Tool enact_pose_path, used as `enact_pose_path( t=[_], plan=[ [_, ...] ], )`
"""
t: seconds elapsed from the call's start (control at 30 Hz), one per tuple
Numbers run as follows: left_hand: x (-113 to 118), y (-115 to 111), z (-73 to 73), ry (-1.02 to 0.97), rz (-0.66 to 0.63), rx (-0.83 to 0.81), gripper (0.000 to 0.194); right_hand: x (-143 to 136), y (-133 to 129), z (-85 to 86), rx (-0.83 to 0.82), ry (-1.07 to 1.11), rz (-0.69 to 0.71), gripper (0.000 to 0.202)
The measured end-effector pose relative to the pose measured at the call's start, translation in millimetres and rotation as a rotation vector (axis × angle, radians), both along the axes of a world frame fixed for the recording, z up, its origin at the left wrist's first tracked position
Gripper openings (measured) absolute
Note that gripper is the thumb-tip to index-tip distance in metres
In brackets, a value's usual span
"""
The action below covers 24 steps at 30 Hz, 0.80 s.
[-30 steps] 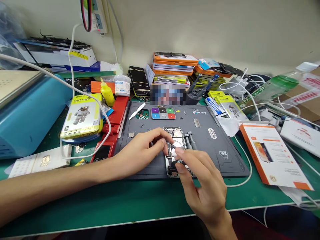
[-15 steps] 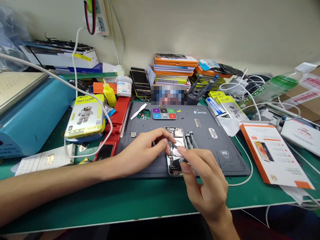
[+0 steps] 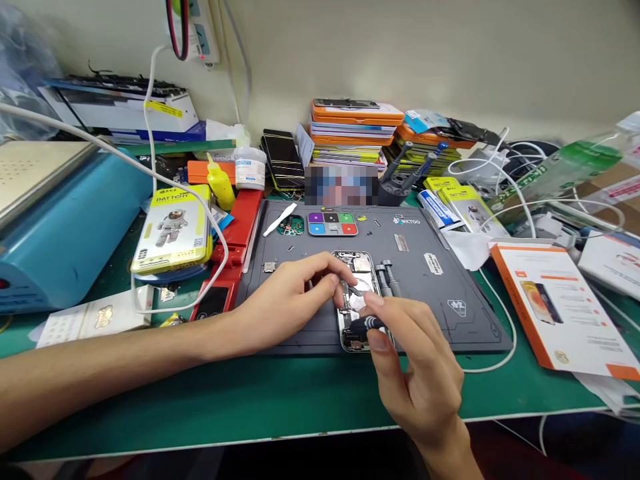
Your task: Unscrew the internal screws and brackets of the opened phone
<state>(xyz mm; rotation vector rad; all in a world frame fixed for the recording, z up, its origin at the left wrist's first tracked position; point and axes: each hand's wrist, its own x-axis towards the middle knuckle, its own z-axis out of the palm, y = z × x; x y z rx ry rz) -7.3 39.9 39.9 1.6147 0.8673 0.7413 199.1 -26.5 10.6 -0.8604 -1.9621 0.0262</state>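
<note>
The phone [image 3: 356,303], with its insides showing, lay on the dark grey mat [image 3: 430,320], near the mat's front edge and right in front of me. My left hand [image 3: 300,287] came over the phone's left side. Its fingers were bent and close together at the tips, but I couldn't tell if they pinched anything. My right hand [image 3: 420,360] was over the lower right part of the phone, with the thumb and first finger clamped on a black striped tool [image 3: 373,323]. Part of that tool was hidden by my fingers.

Just to the right of the phone lay two grey tools [image 3: 391,277], side by side. Farther back on the mat was a little tray [image 3: 333,227] with bright coloured squares. A white stick [image 3: 280,220] lay to the left of it. A small metal piece [image 3: 270,267] sat nearer my left hand.

The mat was on the green worktop [image 3: 300,407]. On the left side stood a yellow and white battery box [image 3: 173,230], with a blue machine [image 3: 85,233] past it. On the right lay a white and orange box [image 3: 560,307] with a phone picture on it. Behind the mat was a pile of orange cases [image 3: 355,119].
</note>
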Motion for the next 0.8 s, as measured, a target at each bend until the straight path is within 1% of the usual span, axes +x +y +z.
enact_pose_path(
  t=[0.17,0.27,0.33,0.4,0.47,0.5,0.53,0.57,0.63,0.7,0.73,0.8],
  plan=[
    [-0.1,0.6,-0.7,-0.005,0.040,0.004,0.021,0.3,0.2,-0.1,-0.036,0.012,-0.001,0.076],
    [-0.7,2.1,-2.0,0.005,0.113,0.001,0.024,-0.7,0.1,-3.8,-0.052,0.048,-0.002,0.078],
    [-1.2,2.8,-3.3,0.014,0.156,0.013,0.025,-2.4,-1.0,-5.1,-0.071,0.068,-0.037,0.078],
    [-2.0,2.7,-4.4,0.047,0.172,0.035,0.026,-2.5,-2.3,-2.2,-0.059,0.166,-0.156,0.072],
    [-2.6,1.4,-4.9,0.119,0.169,0.064,0.025,2.6,-2.2,6.2,-0.014,0.383,-0.352,0.062],
    [-2.7,0.4,-4.9,0.162,0.162,0.081,0.024,8.1,-1.0,11.7,-0.016,0.504,-0.442,0.059],
    [-2.7,-0.7,-4.8,0.198,0.153,0.101,0.023,15.6,1.0,17.4,-0.051,0.568,-0.519,0.060],
    [-2.6,-1.7,-4.6,0.228,0.142,0.121,0.022,24.7,3.9,22.5,-0.101,0.535,-0.575,0.063],
    [-1.8,-3.5,-4.3,0.278,0.112,0.155,0.021,45.5,12.2,28.8,-0.287,0.273,-0.697,0.048],
    [-0.7,-4.4,-4.1,0.323,0.078,0.165,0.022,63.9,22.1,28.4,-0.494,-0.066,-0.704,0.044],
    [-0.1,-4.5,-4.0,0.343,0.064,0.164,0.022,70.5,26.7,26.1,-0.552,-0.146,-0.681,0.042],
    [1.1,-4.1,-3.7,0.375,0.051,0.159,0.022,77.0,33.7,19.9,-0.583,-0.224,-0.672,0.040]
  ],
)
